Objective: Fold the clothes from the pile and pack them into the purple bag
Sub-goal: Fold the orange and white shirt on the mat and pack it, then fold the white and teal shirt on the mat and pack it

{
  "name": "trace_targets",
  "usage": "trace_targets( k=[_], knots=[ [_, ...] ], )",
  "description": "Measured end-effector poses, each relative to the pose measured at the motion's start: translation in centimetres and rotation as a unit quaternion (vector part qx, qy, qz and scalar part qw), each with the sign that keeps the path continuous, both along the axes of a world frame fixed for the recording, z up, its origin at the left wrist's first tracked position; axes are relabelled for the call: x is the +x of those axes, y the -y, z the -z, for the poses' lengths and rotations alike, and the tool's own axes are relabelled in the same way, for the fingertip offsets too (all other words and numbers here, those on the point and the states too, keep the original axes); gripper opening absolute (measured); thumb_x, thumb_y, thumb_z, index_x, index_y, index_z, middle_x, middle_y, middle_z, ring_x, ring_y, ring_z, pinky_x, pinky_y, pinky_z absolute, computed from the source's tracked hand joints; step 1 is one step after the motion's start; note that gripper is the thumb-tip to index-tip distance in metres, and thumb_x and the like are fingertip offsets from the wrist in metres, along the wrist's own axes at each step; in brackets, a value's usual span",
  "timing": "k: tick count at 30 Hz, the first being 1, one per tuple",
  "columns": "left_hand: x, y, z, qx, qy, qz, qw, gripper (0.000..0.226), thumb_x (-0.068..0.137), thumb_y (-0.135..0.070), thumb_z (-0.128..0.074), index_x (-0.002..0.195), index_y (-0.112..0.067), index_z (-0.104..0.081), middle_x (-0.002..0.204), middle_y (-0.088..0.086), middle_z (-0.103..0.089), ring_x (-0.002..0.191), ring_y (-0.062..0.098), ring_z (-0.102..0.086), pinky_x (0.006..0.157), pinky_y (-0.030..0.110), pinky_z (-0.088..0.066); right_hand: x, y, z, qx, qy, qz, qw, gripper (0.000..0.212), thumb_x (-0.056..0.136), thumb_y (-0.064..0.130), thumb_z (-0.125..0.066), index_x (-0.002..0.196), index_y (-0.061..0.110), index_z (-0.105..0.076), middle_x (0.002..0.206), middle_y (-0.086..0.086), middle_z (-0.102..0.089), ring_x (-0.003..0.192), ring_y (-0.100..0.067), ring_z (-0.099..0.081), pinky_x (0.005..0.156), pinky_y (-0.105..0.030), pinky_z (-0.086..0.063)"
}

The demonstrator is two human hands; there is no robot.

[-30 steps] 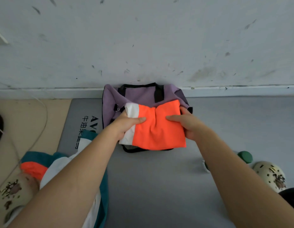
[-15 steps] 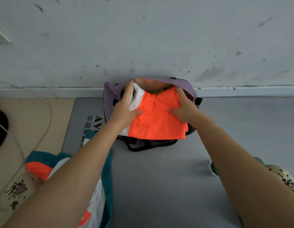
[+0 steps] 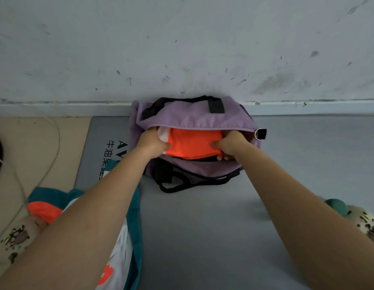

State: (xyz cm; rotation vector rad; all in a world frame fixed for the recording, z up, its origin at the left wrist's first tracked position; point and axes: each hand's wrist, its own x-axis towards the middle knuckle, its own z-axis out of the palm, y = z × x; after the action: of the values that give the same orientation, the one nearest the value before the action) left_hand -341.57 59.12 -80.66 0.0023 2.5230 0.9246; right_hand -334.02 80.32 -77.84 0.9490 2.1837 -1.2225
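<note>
The purple bag (image 3: 194,119) with black straps sits on the grey mat against the wall, its mouth open toward me. A folded orange and white garment (image 3: 192,144) lies inside the opening. My left hand (image 3: 151,143) grips its left edge and my right hand (image 3: 229,145) grips its right edge, both partly inside the bag. The pile of clothes (image 3: 123,243), teal, white and orange, lies at the lower left, partly under my left forearm.
The grey mat (image 3: 202,237) with printed characters covers the floor; the white wall and skirting stand right behind the bag. A white cable (image 3: 54,151) runs over the beige floor at left. Patterned slippers (image 3: 368,225) sit at both lower edges.
Both hands have carried the folded orange garment forward and down from above the bag into its opening. The bag's far side now stands up behind the garment.
</note>
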Motion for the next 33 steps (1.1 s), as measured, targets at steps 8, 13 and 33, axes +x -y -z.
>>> trace_targets(
  k=[8, 13, 33],
  knots=[
    [2.8, 1.8, 0.7, -0.035, -0.160, 0.048, 0.985, 0.061, 0.083, -0.045, -0.074, 0.125, -0.008, -0.049, 0.123, 0.013, -0.064, 0.113, 0.032, -0.058, 0.090, 0.035, -0.038, 2.0, -0.4, 0.8, 0.140, -0.133, -0.041, 0.980, 0.044, 0.084, 0.046, -0.070, 0.078, 0.009, -0.048, 0.069, -0.003, -0.050, 0.063, -0.021, -0.049, 0.058, -0.033, -0.037],
    [5.1, 3.4, -0.9, -0.182, -0.271, 0.148, 0.933, 0.066, 0.087, -0.068, -0.048, 0.124, -0.014, -0.043, 0.109, 0.014, -0.067, 0.102, 0.031, -0.059, 0.082, 0.039, -0.028, 4.9, 0.8, -1.0, 0.291, -0.120, -0.164, 0.935, 0.061, 0.080, 0.072, -0.055, 0.089, 0.012, -0.057, 0.080, -0.002, -0.063, 0.088, -0.028, -0.060, 0.097, -0.044, -0.037],
    [22.0, 21.4, 5.5, -0.224, 0.069, -0.065, 0.970, 0.086, 0.084, -0.052, -0.068, 0.152, -0.021, -0.026, 0.139, 0.008, -0.051, 0.128, 0.035, -0.047, 0.104, 0.047, -0.040, 17.8, 23.6, 8.8, -0.148, 0.036, -0.138, 0.979, 0.041, 0.089, 0.035, -0.066, 0.122, 0.013, -0.055, 0.109, 0.000, -0.057, 0.095, -0.016, -0.057, 0.077, -0.026, -0.046]
  ],
)
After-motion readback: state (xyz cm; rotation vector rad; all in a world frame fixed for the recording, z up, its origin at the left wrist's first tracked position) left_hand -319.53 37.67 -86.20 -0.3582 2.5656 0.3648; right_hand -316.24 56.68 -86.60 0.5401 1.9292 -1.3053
